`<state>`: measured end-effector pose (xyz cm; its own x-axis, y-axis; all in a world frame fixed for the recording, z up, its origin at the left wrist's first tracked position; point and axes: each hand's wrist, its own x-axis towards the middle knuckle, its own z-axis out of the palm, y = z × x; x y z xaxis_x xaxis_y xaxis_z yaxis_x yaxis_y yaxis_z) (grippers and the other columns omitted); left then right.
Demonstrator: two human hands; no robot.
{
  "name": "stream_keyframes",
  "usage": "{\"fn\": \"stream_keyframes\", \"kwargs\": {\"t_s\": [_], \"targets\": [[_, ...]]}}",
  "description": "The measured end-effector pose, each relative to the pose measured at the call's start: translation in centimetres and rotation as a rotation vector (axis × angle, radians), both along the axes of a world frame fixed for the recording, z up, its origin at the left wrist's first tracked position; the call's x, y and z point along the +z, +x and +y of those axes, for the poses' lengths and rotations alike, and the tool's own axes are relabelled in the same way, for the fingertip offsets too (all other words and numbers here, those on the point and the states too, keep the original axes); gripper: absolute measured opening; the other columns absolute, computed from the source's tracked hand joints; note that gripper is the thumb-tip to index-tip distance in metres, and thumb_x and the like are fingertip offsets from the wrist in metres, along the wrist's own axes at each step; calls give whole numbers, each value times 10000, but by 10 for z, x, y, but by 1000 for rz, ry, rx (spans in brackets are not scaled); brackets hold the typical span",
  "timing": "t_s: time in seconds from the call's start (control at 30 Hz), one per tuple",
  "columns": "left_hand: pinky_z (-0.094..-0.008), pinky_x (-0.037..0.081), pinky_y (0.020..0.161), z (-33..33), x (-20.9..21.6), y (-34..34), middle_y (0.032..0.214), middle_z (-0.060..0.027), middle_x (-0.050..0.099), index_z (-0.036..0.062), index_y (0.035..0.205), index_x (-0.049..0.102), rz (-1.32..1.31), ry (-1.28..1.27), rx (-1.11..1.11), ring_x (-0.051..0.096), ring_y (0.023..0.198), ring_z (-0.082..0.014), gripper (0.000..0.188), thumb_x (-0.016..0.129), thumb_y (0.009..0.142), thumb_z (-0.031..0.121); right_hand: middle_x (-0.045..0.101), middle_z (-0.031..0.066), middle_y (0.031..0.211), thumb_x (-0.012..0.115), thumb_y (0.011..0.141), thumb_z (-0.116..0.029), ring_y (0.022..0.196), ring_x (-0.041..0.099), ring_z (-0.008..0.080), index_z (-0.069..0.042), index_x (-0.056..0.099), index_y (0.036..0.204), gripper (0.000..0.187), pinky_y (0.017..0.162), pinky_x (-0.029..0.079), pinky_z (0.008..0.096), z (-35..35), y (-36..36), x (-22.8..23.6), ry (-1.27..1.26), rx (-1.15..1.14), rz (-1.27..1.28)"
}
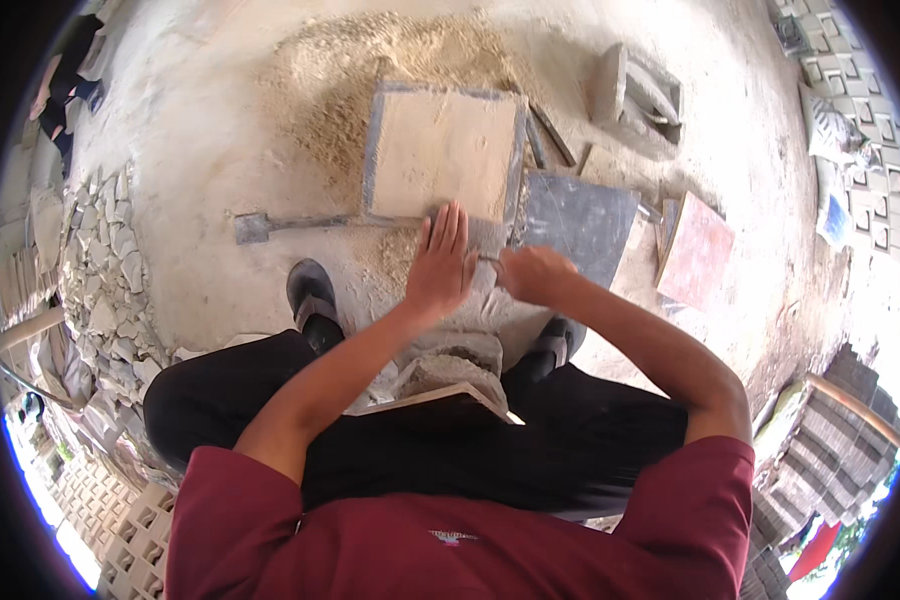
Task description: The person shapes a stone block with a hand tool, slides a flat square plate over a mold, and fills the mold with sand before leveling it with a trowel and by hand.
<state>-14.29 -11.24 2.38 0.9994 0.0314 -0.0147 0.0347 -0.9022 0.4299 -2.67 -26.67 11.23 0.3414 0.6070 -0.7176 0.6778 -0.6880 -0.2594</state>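
Two bare hands are working at the centre of the frame: the left hand (440,265) is pressing flat, fingers together and extended, at the near edge of a sand-filled square mould (443,152), while the right hand (533,274) is curling shut beside it over something too small to tell. Just right, a dark slab (580,222) is lying on the sandy floor (200,150).

Bright daylight, glare at right rim, fisheye-bent edges, dark corners
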Motion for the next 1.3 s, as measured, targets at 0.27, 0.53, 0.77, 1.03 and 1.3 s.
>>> {"fn": "stream_keyframes", "kwargs": {"t_s": [0.27,0.53,0.77,1.03,1.3], "targets": [[-452,7,1219,116,14,107,1612,-223,108,11,1551,119,-55,-511,632,80,1506,-327,740,110,1026,532,695,247,883,478,935,-255,859,698,381,12,699,863,354,788,561,483,75,154,-4,223,-210,-333],[-400,121,1200,154,-53,92,1612,-182,183,-10,1547,156,65,-1760,460,183,1487,-296,986,122,931,759,697,244,934,477,926,-221,871,699,407,21,660,936,303,788,567,488,82,47,-30,25,35,-177],[-448,153,1198,195,-59,80,1618,-143,190,13,1554,131,168,-1822,613,195,1482,-284,1013,136,907,792,695,246,903,438,969,-271,884,700,400,17,606,1036,340,780,559,523,88,-31,1,-47,291,35],[-453,57,1201,196,-46,103,1594,-185,237,42,1503,346,25,-1595,853,195,1477,-332,952,48,932,744,682,273,864,481,941,-279,821,695,412,20,676,889,361,748,558,510,165,119,-13,195,-38,-386],[-466,41,1200,219,-60,82,1570,-180,306,47,1499,361,-51,-1321,882,175,1488,-320,883,53,971,684,698,219,879,486,947,-230,799,703,374,25,612,1017,294,707,572,492,94,-32,-38,105,182,-31]]}}
